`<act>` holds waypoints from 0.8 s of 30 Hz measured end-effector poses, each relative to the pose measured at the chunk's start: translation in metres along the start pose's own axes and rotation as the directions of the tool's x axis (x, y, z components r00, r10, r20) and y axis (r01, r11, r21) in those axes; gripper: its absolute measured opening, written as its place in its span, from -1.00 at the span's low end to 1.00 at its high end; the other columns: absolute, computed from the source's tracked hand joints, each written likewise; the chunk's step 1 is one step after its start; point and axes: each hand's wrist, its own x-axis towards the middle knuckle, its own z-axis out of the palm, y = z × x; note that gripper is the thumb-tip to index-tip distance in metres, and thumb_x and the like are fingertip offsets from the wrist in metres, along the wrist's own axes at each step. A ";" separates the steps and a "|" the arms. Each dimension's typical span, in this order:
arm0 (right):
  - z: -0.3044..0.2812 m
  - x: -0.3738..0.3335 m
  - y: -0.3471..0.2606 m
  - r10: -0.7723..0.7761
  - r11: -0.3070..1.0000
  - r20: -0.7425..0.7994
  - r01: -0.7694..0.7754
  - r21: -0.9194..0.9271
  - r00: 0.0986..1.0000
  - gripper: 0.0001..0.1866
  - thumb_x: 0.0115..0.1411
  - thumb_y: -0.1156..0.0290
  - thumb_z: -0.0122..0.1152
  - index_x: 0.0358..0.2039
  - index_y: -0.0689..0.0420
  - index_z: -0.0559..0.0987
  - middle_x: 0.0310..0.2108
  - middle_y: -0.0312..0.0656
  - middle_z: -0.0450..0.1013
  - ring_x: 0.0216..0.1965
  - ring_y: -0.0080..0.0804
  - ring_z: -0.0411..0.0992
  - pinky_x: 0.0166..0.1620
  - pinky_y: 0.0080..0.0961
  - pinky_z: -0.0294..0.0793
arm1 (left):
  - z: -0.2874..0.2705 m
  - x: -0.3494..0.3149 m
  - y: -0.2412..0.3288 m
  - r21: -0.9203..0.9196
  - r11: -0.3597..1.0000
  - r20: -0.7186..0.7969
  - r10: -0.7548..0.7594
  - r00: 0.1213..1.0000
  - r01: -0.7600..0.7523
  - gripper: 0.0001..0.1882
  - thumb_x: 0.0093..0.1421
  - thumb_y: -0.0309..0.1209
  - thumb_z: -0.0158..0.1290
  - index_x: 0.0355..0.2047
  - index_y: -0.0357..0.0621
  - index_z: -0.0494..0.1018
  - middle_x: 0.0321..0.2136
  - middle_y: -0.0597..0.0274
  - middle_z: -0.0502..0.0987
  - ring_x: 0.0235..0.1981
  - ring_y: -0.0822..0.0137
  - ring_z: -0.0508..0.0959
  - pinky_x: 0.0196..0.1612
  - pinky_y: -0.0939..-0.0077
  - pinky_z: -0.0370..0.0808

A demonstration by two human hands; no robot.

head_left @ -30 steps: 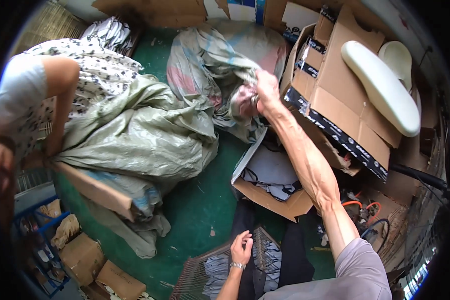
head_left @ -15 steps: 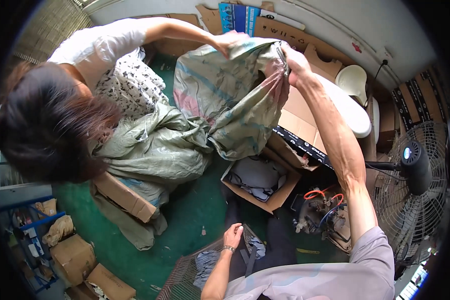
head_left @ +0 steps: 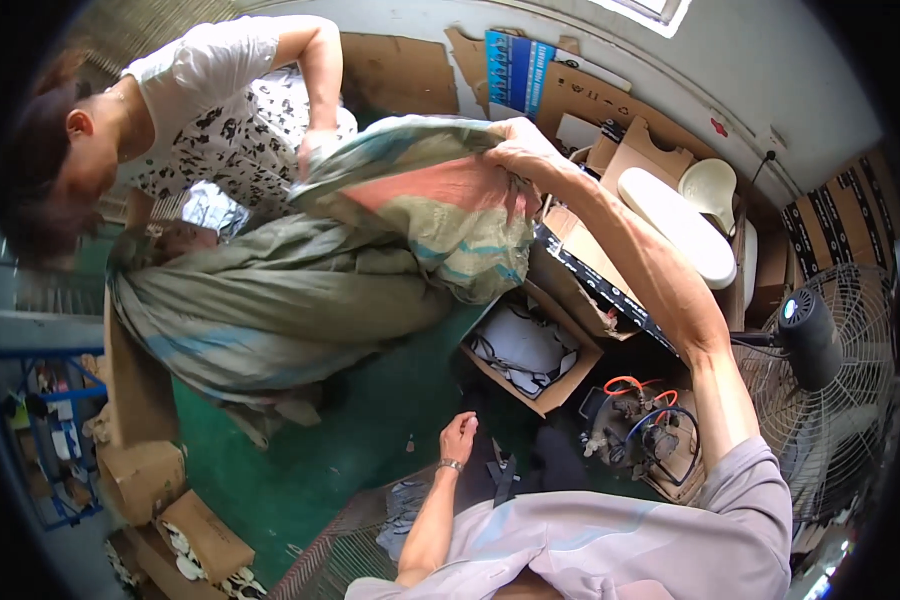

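Observation:
A large grey-green woven sack (head_left: 310, 290) with blue stripes and a pink patch stretches across the upper left, bunched and sagging. My right hand (head_left: 520, 148) is closed on its gathered edge, arm reaching far forward. Across from me, a person in a white top (head_left: 210, 60) grips the same sack with one hand (head_left: 318, 150); their other hand is low, by the sack's left end. My left hand (head_left: 459, 437), a metal band at its wrist, hovers above my lap with curled fingers, and I see nothing in it.
An open carton (head_left: 530, 345) with white and dark pieces stands below the sack. A standing fan (head_left: 815, 340) and a tool with red and blue hoses (head_left: 645, 430) are at the right. Cartons (head_left: 205, 535) and a blue rack (head_left: 55, 440) line the left, flattened cardboard the back wall.
The sack has swung left and lower, spreading wider. The person opposite has straightened and drawn back with it. My right hand has shifted left, still gripping the edge.

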 end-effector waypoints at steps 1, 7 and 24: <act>0.012 -0.011 -0.010 -0.012 1.000 0.015 0.012 -0.007 1.000 -0.73 0.00 0.56 0.09 -0.24 0.27 0.60 -0.47 -0.29 0.51 -0.49 -0.62 0.39 -0.38 -0.59 0.44 | 0.000 -0.006 0.004 -0.011 1.000 -0.017 0.000 1.000 -0.001 -0.69 0.28 -0.22 0.05 -0.11 -0.16 0.56 -0.41 0.13 0.63 -0.40 0.32 0.63 -0.27 0.43 0.55; 0.125 -0.111 -0.002 -0.174 0.972 0.134 0.192 -0.136 0.976 -0.65 0.10 0.46 0.08 -0.08 0.21 0.59 -0.45 -0.18 0.55 -0.57 -0.44 0.52 -0.46 -0.48 0.56 | 0.020 -0.042 0.033 -0.105 0.990 -0.127 0.085 0.988 -0.098 -0.72 0.31 -0.27 0.02 -0.11 -0.17 0.55 -0.41 0.16 0.64 -0.41 0.39 0.63 -0.28 0.48 0.56; 0.099 -0.489 0.298 0.681 0.712 0.098 -0.688 0.143 0.725 -0.58 0.08 0.44 0.12 -0.01 0.25 0.56 -0.42 -0.18 0.57 -0.50 -0.45 0.53 -0.48 -0.47 0.58 | 0.053 -0.096 -0.009 -0.038 0.988 -0.084 -0.150 0.985 0.147 -0.65 0.34 -0.14 -0.02 -0.11 -0.13 0.55 -0.40 0.20 0.66 -0.48 0.47 0.62 -0.43 0.58 0.52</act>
